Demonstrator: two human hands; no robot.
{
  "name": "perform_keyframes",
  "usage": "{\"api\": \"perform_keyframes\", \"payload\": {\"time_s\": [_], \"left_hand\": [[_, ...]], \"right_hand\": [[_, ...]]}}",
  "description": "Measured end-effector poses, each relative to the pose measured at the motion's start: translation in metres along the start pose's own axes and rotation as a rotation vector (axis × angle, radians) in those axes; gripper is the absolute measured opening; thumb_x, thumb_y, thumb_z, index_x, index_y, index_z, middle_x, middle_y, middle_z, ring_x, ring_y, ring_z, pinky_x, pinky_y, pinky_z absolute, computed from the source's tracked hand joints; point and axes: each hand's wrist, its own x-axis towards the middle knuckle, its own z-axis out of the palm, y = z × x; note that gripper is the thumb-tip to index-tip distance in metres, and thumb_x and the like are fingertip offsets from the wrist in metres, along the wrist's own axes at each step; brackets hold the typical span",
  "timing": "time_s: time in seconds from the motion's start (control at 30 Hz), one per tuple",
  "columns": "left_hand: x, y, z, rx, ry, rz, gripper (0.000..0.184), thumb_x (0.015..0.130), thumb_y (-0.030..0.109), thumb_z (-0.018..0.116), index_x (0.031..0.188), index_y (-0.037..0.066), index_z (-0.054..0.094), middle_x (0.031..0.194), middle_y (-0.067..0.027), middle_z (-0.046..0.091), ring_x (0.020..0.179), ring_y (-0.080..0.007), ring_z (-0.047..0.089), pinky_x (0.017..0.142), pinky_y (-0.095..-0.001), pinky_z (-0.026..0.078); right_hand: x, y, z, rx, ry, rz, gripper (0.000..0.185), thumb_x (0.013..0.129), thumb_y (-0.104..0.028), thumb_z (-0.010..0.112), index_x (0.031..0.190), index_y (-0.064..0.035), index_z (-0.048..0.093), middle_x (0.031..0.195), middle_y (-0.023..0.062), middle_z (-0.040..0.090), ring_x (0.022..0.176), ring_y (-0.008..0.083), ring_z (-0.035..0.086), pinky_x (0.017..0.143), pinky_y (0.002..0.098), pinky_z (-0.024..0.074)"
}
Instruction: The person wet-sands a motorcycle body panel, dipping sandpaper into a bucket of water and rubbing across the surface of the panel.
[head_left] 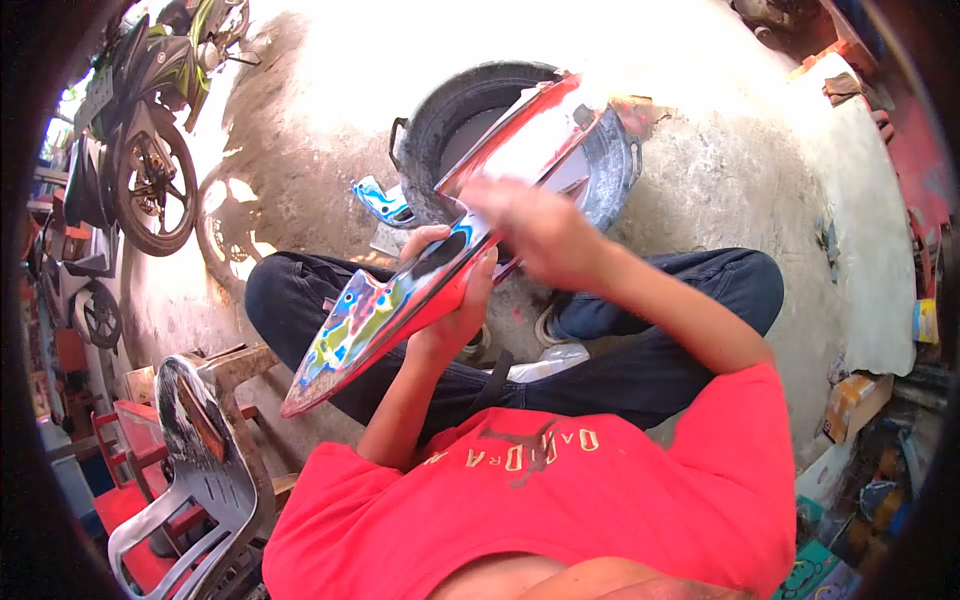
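Note:
My left hand (455, 305) grips a long pointed motorcycle body panel (365, 320) from below, its thumb over the near edge. Patches of blue, white, green and red paint cover the panel, which slants from lower left up to the middle. My right hand (535, 225) is at the panel's upper end, smeared by motion; its fingers and anything in them cannot be made out. Just beyond, a red and white panel (530, 135) leans across a black tub (430, 115) holding cloudy liquid. A small blue and white painted piece (380, 200) lies beside the tub.
Concrete floor (690, 200) surrounds my crossed legs. A motorcycle (150, 150) stands at the upper left. Close on my left is a worn grey plastic chair (225, 490) with a wooden frame beside it. A cardboard box (857, 405) and clutter line the right side.

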Motion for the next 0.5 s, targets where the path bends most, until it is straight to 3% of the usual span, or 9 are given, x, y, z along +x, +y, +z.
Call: {"api": "perform_keyframes", "payload": {"time_s": [0.03,0.1,0.17,0.23,0.27,0.37,0.43,0.47,0.5], "left_hand": [[0.0,0.0,-0.001,0.012,-0.013,0.016,0.006,0.087,0.011,0.07,0.091,0.006,0.071,0.094,-0.0081,0.07,0.105,-0.0275,0.058,0.098,-0.0398,0.043],[0.002,0.003,-0.008,0.115,-0.046,0.094,0.005,0.087,0.011,0.07,0.09,0.007,0.071,0.094,-0.0077,0.07,0.106,-0.0269,0.057,0.098,-0.039,0.043],[0.008,0.008,-0.013,0.181,-0.087,0.157,0.007,0.085,0.011,0.072,0.09,0.006,0.071,0.095,-0.007,0.07,0.109,-0.025,0.055,0.098,-0.0388,0.042],[0.006,0.007,-0.014,0.177,-0.127,0.129,0.007,0.085,0.011,0.072,0.089,0.005,0.07,0.095,-0.0068,0.07,0.11,-0.022,0.054,0.099,-0.0386,0.041],[0.006,0.008,-0.011,0.186,-0.062,0.15,0.012,0.085,0.015,0.074,0.093,0.006,0.071,0.095,-0.0058,0.07,0.108,-0.0269,0.055,0.097,-0.0383,0.043],[-0.002,-0.004,-0.008,0.039,-0.06,0.095,0.015,0.087,0.018,0.073,0.097,0.006,0.07,0.1,-0.0077,0.069,0.112,-0.027,0.053,0.096,-0.0384,0.044],[-0.004,-0.006,-0.012,0.054,-0.044,0.101,0.017,0.088,0.02,0.073,0.098,0.006,0.07,0.104,-0.0098,0.066,0.115,-0.0271,0.052,0.096,-0.0389,0.044],[-0.004,-0.004,-0.011,0.046,-0.041,0.082,0.017,0.088,0.02,0.073,0.098,0.006,0.07,0.106,-0.0105,0.065,0.115,-0.0271,0.051,0.096,-0.0391,0.044],[-0.004,-0.003,-0.008,0.033,-0.034,0.061,0.017,0.088,0.021,0.073,0.097,0.007,0.07,0.107,-0.0112,0.064,0.116,-0.0271,0.051,0.096,-0.0393,0.044]], "right_hand": [[0.005,-0.019,-0.008,0.091,-0.058,-0.056,0.034,0.093,0.001,0.052,0.126,-0.0022,0.061,0.128,0.0186,0.063,0.12,0.0343,0.061,0.1,0.0433,0.0503],[-0.002,0.027,-0.009,0.089,-0.034,-0.008,0.033,0.095,-0.002,0.053,0.126,-0.0015,0.061,0.127,0.0199,0.064,0.118,0.0348,0.063,0.098,0.042,0.052],[-0.01,0.084,-0.019,-0.098,0.087,0.278,0.029,0.096,-0.002,0.053,0.124,0.0007,0.062,0.12,0.0224,0.066,0.113,0.0359,0.065,0.095,0.0387,0.0533],[-0.013,0.086,-0.027,-0.14,0.057,0.414,0.031,0.096,-0.003,0.054,0.125,0.0008,0.061,0.123,0.0228,0.064,0.116,0.036,0.063,0.098,0.0392,0.0518],[-0.011,0.07,-0.02,-0.114,0.049,0.271,0.031,0.096,-0.004,0.055,0.126,0.0003,0.061,0.125,0.022,0.064,0.118,0.0354,0.062,0.099,0.0401,0.0508],[-0.002,-0.009,-0.013,0.065,-0.074,-0.049,0.035,0.093,0.002,0.055,0.127,-0.0028,0.062,0.127,0.0183,0.064,0.124,0.032,0.059,0.103,0.0435,0.0472],[-0.01,0.033,-0.011,0.032,-0.022,-0.038,0.035,0.094,0.0,0.055,0.128,-0.0018,0.061,0.128,0.0187,0.064,0.124,0.0331,0.059,0.104,0.0422,0.0472],[-0.013,0.058,-0.013,-0.118,0.033,0.085,0.042,0.086,-0.002,0.06,0.128,-0.0017,0.058,0.126,0.0184,0.064,0.117,0.033,0.063,0.1,0.041,0.0514],[-0.016,0.082,-0.02,-0.184,0.03,0.274,0.041,0.087,-0.003,0.059,0.127,-0.0002,0.059,0.127,0.0195,0.063,0.117,0.0332,0.062,0.1,0.0399,0.0514]]}}
